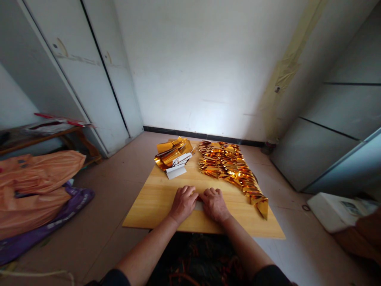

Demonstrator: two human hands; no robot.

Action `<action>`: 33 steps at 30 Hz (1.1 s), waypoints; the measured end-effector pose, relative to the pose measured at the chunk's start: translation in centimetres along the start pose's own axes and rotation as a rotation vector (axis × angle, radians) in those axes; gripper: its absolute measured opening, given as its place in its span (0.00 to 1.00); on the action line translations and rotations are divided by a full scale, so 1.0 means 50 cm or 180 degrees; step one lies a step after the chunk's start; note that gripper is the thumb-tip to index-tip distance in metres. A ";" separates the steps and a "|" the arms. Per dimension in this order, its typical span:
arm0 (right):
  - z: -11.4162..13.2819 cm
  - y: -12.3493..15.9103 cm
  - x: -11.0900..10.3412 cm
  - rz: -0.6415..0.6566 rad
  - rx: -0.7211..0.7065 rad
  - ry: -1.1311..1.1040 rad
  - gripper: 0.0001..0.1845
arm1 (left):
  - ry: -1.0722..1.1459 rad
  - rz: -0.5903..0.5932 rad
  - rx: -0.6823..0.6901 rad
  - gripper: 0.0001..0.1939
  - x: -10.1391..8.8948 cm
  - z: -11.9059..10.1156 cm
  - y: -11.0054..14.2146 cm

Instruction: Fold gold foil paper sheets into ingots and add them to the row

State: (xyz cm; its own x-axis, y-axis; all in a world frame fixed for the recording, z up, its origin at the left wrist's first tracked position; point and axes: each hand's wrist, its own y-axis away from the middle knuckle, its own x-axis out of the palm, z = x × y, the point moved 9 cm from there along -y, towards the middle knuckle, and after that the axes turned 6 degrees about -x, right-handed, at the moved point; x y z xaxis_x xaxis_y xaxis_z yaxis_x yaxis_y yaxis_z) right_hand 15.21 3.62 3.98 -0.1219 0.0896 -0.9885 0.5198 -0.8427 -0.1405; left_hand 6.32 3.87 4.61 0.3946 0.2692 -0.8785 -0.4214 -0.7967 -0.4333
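My left hand [183,203] and my right hand [214,204] rest side by side, palms down, on a light wooden board [154,198]. Their fingers are curled and pressed onto a small pale sheet [199,205], of which only a sliver shows between them. Beyond the left hand lies a loose heap of gold foil sheets [172,154] with white undersides showing. To the right a long overlapping row of folded gold foil pieces [230,167] runs from the board's far edge to its right front.
The board lies on a tiled floor [119,178]. Orange and purple plastic bags [38,186] sit at the left under a wooden bench [44,137]. White cabinets stand at both sides, and a white box [333,210] lies at the right.
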 end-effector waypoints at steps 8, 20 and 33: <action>-0.012 0.021 -0.001 -0.0081 -0.0014 -0.0107 0.10 | -0.0005 0.0213 0.0038 0.09 0.003 -0.007 -0.002; -0.055 0.080 -0.029 -0.0387 0.0156 -0.0284 0.09 | 0.0117 0.0317 0.0042 0.11 -0.006 -0.012 0.016; -0.034 0.071 0.006 -0.0464 -0.0357 -0.0678 0.09 | 0.0062 0.0598 0.0181 0.12 -0.008 -0.007 0.015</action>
State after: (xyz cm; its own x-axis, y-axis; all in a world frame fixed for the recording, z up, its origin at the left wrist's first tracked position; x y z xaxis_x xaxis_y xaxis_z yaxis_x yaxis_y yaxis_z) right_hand 18.44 1.57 3.12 -0.3711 0.0821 -0.9250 0.5726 -0.7639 -0.2976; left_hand 6.12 3.00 4.72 0.3203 0.1077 -0.9412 -0.5343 -0.7999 -0.2733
